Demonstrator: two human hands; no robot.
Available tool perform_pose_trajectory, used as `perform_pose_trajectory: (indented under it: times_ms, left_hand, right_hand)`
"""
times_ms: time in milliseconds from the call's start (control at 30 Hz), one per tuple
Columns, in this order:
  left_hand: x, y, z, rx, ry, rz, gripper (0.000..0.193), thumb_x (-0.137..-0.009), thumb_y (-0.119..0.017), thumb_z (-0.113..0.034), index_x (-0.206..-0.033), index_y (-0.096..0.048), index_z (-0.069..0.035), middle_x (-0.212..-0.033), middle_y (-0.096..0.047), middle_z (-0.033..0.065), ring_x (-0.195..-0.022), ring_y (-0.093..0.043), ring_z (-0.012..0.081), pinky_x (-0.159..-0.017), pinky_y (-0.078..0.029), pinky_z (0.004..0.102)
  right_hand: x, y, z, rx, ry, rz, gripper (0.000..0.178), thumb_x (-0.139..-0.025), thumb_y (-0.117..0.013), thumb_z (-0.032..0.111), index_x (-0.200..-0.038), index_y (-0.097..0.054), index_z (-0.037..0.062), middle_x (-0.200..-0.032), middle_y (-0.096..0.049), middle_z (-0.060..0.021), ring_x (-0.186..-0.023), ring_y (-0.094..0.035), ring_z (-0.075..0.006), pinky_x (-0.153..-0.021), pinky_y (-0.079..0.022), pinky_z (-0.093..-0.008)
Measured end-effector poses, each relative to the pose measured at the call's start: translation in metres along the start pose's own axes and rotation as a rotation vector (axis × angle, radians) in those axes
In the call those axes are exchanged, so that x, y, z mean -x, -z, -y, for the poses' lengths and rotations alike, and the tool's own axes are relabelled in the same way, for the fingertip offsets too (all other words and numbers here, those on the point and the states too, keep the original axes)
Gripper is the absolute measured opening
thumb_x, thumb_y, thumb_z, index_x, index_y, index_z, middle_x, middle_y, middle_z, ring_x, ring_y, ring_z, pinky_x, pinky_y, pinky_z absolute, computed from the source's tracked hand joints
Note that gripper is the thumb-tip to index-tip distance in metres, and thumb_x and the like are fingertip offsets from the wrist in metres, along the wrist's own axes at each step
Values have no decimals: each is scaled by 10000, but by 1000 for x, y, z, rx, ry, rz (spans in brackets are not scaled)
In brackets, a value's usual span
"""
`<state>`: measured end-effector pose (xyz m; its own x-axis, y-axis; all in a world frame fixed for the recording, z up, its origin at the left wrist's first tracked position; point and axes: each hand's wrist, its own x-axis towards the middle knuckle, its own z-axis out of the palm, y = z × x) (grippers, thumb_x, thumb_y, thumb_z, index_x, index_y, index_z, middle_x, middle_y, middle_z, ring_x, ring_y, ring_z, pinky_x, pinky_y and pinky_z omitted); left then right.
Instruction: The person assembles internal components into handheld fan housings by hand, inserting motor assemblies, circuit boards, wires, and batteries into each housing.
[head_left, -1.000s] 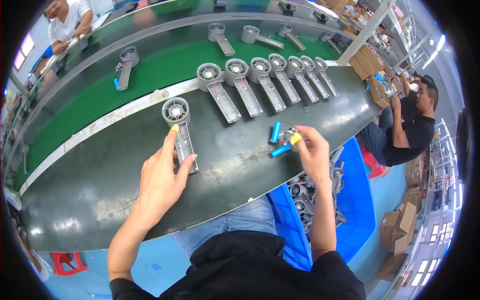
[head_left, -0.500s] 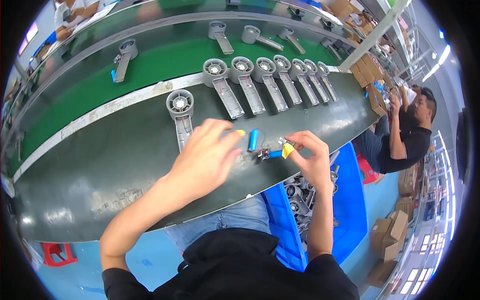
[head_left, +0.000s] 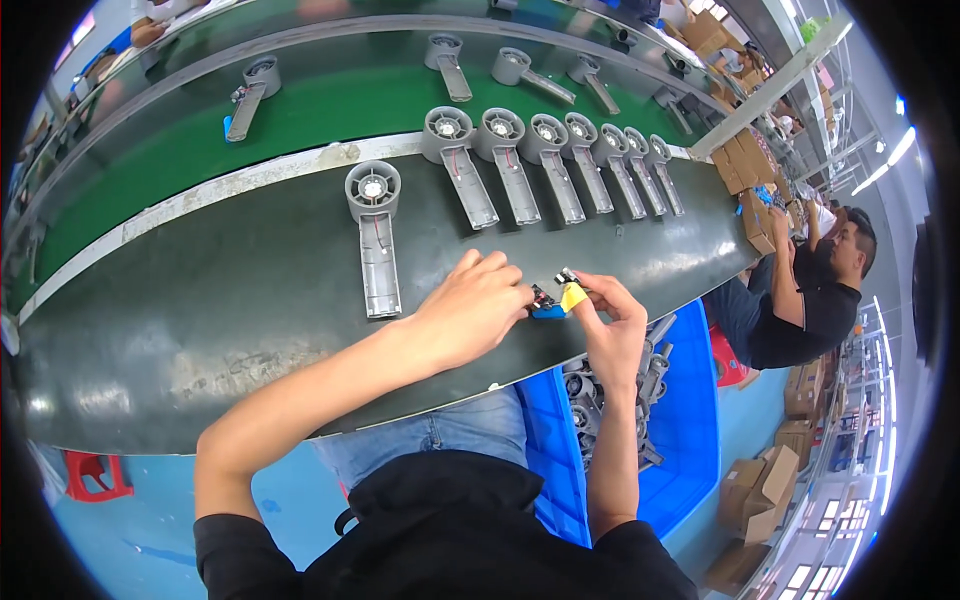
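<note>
Your left hand [head_left: 475, 308] has left the fan [head_left: 378, 250] at ten o'clock, joining your right hand [head_left: 612, 325], which pinches the battery bundle [head_left: 549, 312]; work is two-handed now. Left grip: can't tell.

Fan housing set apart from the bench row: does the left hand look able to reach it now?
Probably yes: nothing visible stands between the left hand and the fan housing, though that hand is at the wired blue-and-black assembly.
</note>
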<state>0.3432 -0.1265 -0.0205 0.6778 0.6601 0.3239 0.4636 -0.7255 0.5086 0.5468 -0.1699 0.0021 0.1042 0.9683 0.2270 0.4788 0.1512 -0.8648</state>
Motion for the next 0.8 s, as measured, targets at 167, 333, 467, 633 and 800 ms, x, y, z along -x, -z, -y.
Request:
perform_pose_trajectory:
  times_ms: [167,333,467,633,800]
  left_hand:
    - [0,1,-7,-83,-139,-145,102,-844,-674,-134,-907,-690,-56,-869,-625,64,-911,-567,241,-813,-417,385]
    - [-1,8,-8,6,195,-165,125,-855,-673,-163,-858,-691,-40,-786,-654,74,-833,-588,260,-788,-430,397]
    - [-3,22,-5,105,454,-60,197,-879,-638,-196,-872,-680,-3,-842,-657,121,-916,-605,274,-776,-446,415]
    - [5,33,1,-18,224,-304,219,-848,-694,-160,-1002,-682,-5,-1072,-641,139,-1002,-592,302,-792,-481,414]
    - [14,66,-17,560,28,-328,403,-833,-732,-98,-1227,-657,-53,-1267,-618,125,-1144,-601,275,-954,-486,365]
  right_hand:
    - [1,-12,-2,-216,-169,11,212,-896,-629,-11,-1096,-684,-59,-981,-704,-67,-896,-648,-99,-815,-507,-231]
    - [6,-15,-4,-204,-136,-29,204,-900,-618,-17,-1089,-681,-61,-977,-703,-64,-886,-650,-103,-828,-504,-232]
    - [10,-12,-7,-247,-69,-38,244,-845,-621,-46,-1075,-700,-31,-990,-688,-76,-845,-637,-113,-797,-496,-251]
    - [5,-10,5,-324,101,21,248,-848,-582,-85,-1071,-686,-47,-1089,-655,-119,-954,-634,-161,-841,-502,-270]
    - [-4,-25,21,-579,144,167,271,-876,-585,-78,-1136,-654,-46,-1138,-645,-133,-1030,-645,-186,-888,-519,-311]
